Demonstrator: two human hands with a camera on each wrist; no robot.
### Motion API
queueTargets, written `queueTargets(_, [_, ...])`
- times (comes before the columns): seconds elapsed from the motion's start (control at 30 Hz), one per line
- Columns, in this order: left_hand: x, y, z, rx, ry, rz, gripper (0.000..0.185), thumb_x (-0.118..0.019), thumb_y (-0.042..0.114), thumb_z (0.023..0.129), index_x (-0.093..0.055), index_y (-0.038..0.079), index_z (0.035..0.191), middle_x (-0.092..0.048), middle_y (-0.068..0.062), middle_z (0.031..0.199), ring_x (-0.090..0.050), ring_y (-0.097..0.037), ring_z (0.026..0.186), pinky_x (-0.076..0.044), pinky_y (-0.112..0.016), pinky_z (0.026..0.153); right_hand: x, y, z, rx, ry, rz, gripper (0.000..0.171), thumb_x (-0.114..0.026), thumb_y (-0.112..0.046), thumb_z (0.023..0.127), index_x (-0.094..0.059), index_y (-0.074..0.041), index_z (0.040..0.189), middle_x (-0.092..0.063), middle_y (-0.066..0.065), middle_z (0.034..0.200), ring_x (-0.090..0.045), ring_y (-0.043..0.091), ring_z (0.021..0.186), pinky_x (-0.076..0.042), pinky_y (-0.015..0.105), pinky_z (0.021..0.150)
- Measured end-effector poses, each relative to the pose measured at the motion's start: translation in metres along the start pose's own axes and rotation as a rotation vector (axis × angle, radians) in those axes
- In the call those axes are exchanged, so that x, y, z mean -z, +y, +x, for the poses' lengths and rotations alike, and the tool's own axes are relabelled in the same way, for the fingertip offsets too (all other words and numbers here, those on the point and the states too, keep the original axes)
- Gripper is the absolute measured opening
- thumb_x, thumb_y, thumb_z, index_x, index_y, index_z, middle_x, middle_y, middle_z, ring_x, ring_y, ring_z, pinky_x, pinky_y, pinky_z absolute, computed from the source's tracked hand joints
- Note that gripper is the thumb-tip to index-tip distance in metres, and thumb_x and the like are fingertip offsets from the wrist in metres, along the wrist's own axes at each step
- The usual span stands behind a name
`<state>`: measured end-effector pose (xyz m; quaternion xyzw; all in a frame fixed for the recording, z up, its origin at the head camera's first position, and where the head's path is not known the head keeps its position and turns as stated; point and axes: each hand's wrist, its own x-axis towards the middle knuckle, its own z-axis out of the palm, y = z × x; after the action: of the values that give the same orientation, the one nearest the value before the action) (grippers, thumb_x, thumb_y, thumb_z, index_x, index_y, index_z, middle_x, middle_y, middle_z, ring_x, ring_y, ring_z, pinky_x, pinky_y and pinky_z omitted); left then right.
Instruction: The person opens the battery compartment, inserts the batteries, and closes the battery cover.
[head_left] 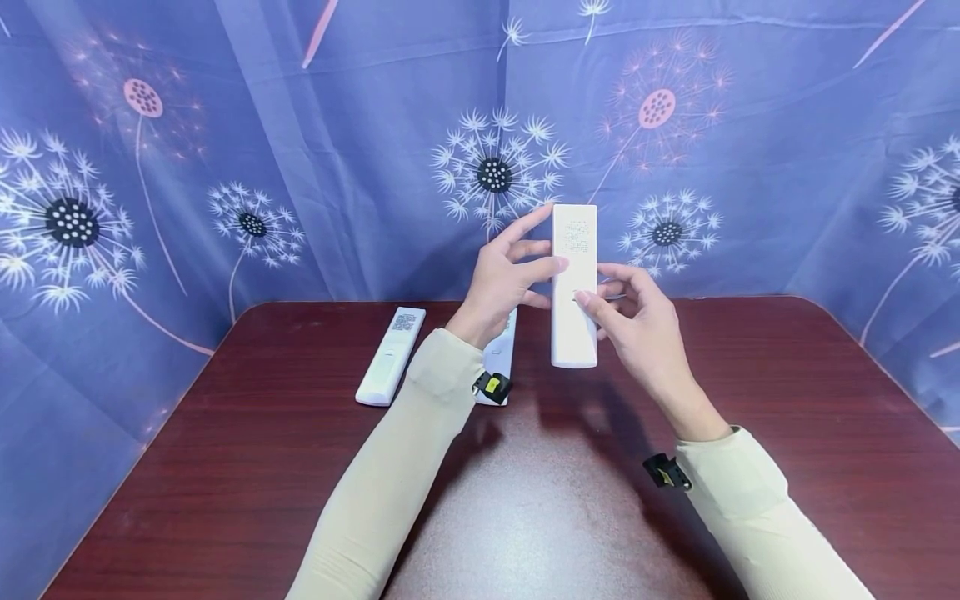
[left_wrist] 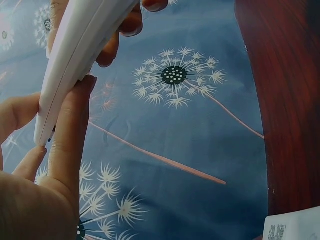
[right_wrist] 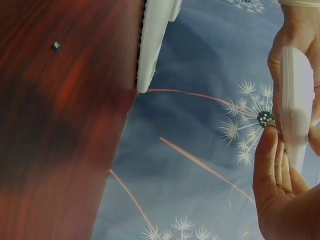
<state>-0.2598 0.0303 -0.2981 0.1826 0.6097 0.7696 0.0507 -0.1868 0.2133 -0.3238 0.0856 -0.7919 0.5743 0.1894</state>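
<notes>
A white remote control (head_left: 574,333) is held up over the table, its back with small print and a battery cover turned to the head view. My left hand (head_left: 504,279) grips its upper left side, the thumb lying across the back. From the right, my right hand (head_left: 645,329) holds the lower part, with the thumb pressed near the cover's latch. Edge-on, the same remote (left_wrist: 75,55) appears in the left wrist view between the fingers of both hands. The right wrist view also has this remote (right_wrist: 295,100) from its side.
On the dark red wooden table (head_left: 300,467) a second white remote (head_left: 390,358) lies back side up at the left. Another white remote (head_left: 498,358) lies partly behind my left wrist. A blue dandelion-patterned curtain (head_left: 375,150) hangs behind the table.
</notes>
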Motion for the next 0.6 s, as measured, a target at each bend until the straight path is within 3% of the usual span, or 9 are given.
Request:
queueTargets(0.37, [0.0015, -0.0024, 0.0009, 0.003, 0.005, -0.008, 0.066, -0.079, 0.000, 0.094, -0.063, 0.033, 0.149, -0.070, -0.011, 0.122, -0.074, -0.032, 0.091, -0.065, -0.044, 0.063, 0.0004, -0.0004, -0.0003, 0.010, -0.017, 0.002, 0.047, -0.075, -0.018, 0.102, -0.058, -0.001, 0.143, -0.065, 0.012, 0.109, -0.067, 0.012, 0.080, -0.060, 0.023, 0.064])
queueTargets(0.6, [0.0047, -0.0078, 0.0042, 0.042, 0.031, -0.008, 0.067, -0.079, 0.001, 0.094, -0.062, 0.033, 0.150, -0.068, -0.011, 0.125, -0.073, -0.030, 0.091, -0.065, -0.040, 0.063, 0.0065, -0.0006, 0.0010, 0.005, -0.126, 0.000, 0.056, -0.075, -0.010, 0.100, -0.054, -0.007, 0.152, -0.063, 0.018, 0.122, -0.071, 0.014, 0.088, -0.065, 0.033, 0.067])
